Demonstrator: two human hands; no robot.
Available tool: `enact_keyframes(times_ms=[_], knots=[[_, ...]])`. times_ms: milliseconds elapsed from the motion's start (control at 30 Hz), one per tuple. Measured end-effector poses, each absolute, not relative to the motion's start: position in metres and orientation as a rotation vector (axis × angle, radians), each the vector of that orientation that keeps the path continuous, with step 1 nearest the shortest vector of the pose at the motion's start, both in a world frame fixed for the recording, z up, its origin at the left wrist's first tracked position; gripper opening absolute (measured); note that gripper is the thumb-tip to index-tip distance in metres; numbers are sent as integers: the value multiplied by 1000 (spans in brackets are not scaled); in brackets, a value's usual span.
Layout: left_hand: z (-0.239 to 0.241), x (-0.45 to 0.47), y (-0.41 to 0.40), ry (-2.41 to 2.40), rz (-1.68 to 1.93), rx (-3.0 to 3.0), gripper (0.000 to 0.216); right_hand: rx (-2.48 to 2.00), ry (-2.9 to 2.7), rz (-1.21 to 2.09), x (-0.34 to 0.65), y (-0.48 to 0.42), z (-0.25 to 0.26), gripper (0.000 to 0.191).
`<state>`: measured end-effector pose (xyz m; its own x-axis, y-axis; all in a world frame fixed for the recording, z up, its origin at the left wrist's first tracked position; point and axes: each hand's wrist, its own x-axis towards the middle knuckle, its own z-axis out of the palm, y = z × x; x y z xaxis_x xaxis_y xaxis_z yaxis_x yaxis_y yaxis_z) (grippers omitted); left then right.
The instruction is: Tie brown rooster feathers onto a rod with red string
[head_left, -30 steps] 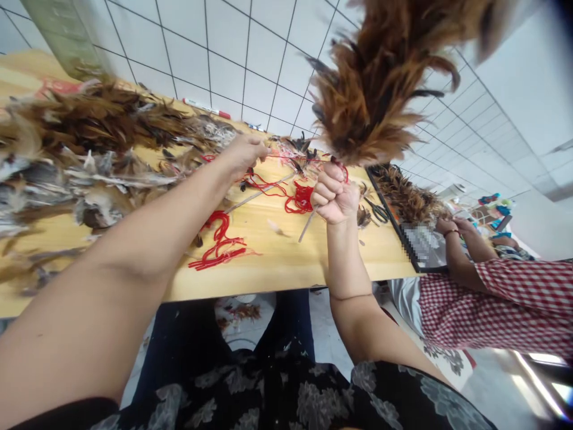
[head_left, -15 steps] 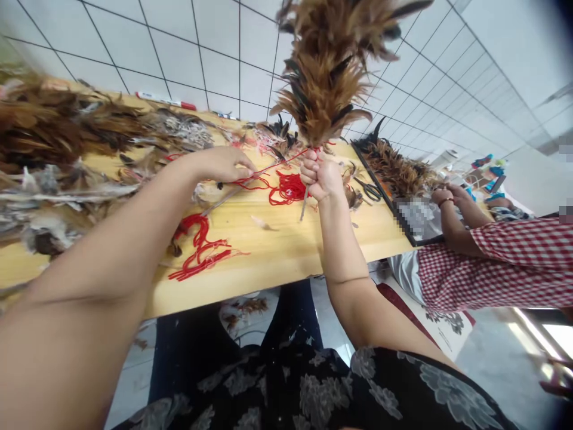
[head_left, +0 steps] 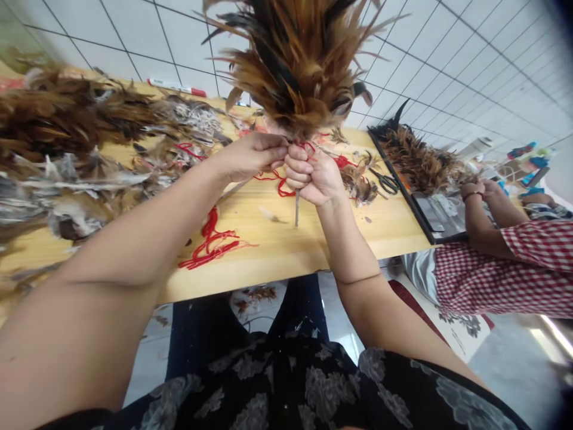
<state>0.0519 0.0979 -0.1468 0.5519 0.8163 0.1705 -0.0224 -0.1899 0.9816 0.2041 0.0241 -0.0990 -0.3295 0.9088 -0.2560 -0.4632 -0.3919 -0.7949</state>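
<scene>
Both hands meet in the upper middle of the frame. The right hand [head_left: 313, 176] is closed in a fist around a thin grey stick [head_left: 296, 215], whose lower end pokes out below the fist and points down at the tabletop. On top of that stick rises a bushy bundle of brown and black feathers [head_left: 299, 60], fanning up out of the top edge of the frame. The left hand [head_left: 250, 156] comes in from the left with its fingertips pinched shut at the base of the bundle, touching the right fist. It appears to be nipping red thread [head_left: 308, 145] wound there, though the fingers hide the exact spot.

Below the hands lies a long light wooden table [head_left: 277, 251]. More red thread runs across it under the fists, and a loose skein of red cord [head_left: 210, 245] lies towards its near edge, lower left of the hands. A big heap of loose brown and grey feathers [head_left: 67, 119] fills the left of the frame. A red and white marker pen [head_left: 176, 87] lies at the table's far edge. Right of the hands sit a small clump of brown feathers [head_left: 358, 182] and black-handled scissors [head_left: 387, 182], then a black tray [head_left: 423, 206] of further feathers. At the right edge another person's hand [head_left: 474, 190] rests on that tray, its arm in a red and white checked sleeve [head_left: 514, 275].
</scene>
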Motion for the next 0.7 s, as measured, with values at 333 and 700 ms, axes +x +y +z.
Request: enact_keyframes(times_ms=[333, 700], knots=[[-144, 55, 86, 916, 1150, 2458, 32, -885, -667, 1735, 212, 48, -116, 38], [-144, 57, 67, 767, 1328, 2406, 37, -1060, -645, 1619, 198, 45, -110, 42]])
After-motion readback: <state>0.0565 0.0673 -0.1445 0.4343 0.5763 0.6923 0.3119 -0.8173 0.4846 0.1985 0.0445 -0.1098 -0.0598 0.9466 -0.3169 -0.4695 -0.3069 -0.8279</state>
